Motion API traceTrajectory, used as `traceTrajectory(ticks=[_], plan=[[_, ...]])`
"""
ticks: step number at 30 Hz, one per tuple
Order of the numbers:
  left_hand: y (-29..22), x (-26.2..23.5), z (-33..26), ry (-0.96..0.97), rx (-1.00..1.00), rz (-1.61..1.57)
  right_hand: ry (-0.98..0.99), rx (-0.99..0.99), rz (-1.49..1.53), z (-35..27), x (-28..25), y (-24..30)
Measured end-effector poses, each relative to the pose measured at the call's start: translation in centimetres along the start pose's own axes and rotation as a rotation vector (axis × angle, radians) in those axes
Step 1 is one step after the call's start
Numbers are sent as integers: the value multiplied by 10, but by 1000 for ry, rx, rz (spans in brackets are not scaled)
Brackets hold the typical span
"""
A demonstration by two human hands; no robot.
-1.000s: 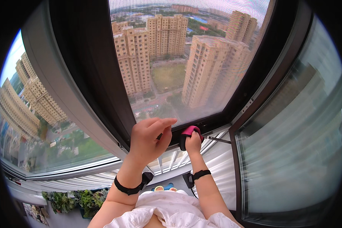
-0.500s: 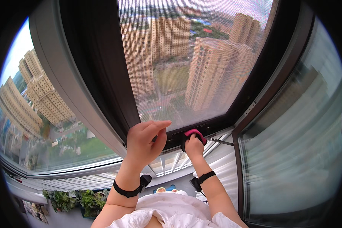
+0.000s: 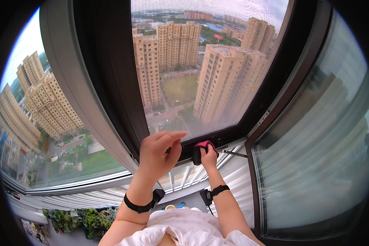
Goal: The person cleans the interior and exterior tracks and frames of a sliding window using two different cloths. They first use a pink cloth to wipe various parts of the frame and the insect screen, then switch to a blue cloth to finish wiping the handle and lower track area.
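Head view, only one. Right hand [image 3: 209, 158] clamped around a pink and black brush [image 3: 201, 149], pressed at the bottom edge of the window screen [image 3: 209, 69], where mesh meets the dark lower frame [image 3: 229, 137]. Left hand [image 3: 158, 153] raised just beside it, fingers loosely curled, thumb apart, holding nothing; whether it touches the mesh cannot be told. Both wrists wear a black strap [image 3: 141, 203]. Dark frame post [image 3: 106, 74] close on the left, another slanting down on the right, so side room is tight. Glass pane [image 3: 315, 147] fills the right. Ribbed white sill [image 3: 233, 176] sits below the hands. Tall tan buildings [image 3: 229, 82] show through the mesh, far below. Potted plants [image 3: 76, 219] at lower left.
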State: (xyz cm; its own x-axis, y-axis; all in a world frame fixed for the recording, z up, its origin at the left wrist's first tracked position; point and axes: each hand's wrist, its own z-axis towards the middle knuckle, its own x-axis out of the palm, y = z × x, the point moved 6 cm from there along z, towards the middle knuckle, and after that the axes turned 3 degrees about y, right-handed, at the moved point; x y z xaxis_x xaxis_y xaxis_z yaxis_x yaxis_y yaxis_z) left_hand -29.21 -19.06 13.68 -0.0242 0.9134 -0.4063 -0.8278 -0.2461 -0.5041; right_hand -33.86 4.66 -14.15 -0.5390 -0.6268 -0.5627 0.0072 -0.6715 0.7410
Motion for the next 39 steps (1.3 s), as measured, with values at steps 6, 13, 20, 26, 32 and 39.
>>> traceTrajectory(ticks=[6,13,20,26,32,39], plan=[[7,7,-5,25,-40,-8,82,588,1266,-18,25,-44],[13,16,-7,42,-19,35,168,702,1485,-7,36,-17],[13,21,-8,47,-60,18,190,589,1642,2,66,-25],[16,17,-8,43,-26,40,324,699,1541,-13,62,-16],[43,43,-15,57,-147,-50,422,576,1874,-22,12,30],[128,171,-120,782,-1204,-756,368,397,1884,-18,-38,52]])
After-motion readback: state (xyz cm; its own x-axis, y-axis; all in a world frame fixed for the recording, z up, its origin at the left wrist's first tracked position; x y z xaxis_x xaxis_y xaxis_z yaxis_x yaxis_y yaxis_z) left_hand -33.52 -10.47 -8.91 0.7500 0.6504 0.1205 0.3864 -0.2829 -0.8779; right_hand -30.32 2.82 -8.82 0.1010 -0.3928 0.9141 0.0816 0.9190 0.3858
